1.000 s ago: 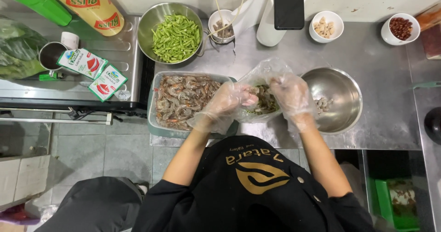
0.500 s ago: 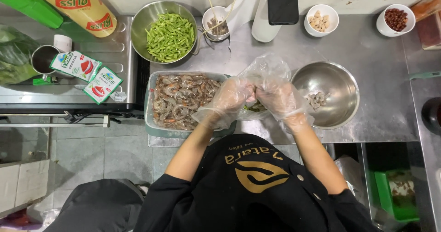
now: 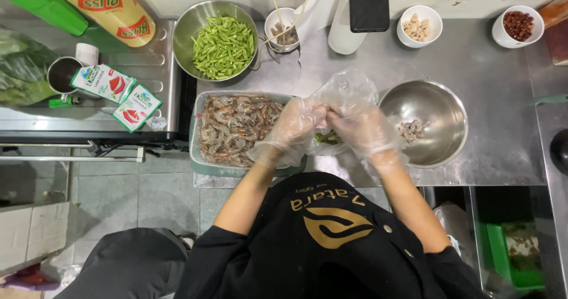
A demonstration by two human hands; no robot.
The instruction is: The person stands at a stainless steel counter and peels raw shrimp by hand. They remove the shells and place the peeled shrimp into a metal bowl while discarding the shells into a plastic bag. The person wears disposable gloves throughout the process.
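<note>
My left hand (image 3: 290,132) and my right hand (image 3: 361,128), both in clear plastic gloves, meet fingertip to fingertip over a clear plastic bag (image 3: 346,92) holding greenish scraps. They pinch a small shrimp (image 3: 323,119), mostly hidden by the fingers. A rectangular tray (image 3: 198,160) full of raw unpeeled shrimp sits just left of my left hand. A steel bowl (image 3: 441,106) with a few peeled shrimp stands right of my right hand.
A steel bowl of cut green beans (image 3: 222,44) stands behind the tray. A small cup (image 3: 283,31), a white bottle (image 3: 343,35) and two white bowls (image 3: 419,25) (image 3: 518,25) line the back. Sauce packets (image 3: 115,92) and a metal cup (image 3: 59,73) lie at left.
My hands have drawn together from slightly apart, and their fingertips now meet over the bag. The view has shifted a little.
</note>
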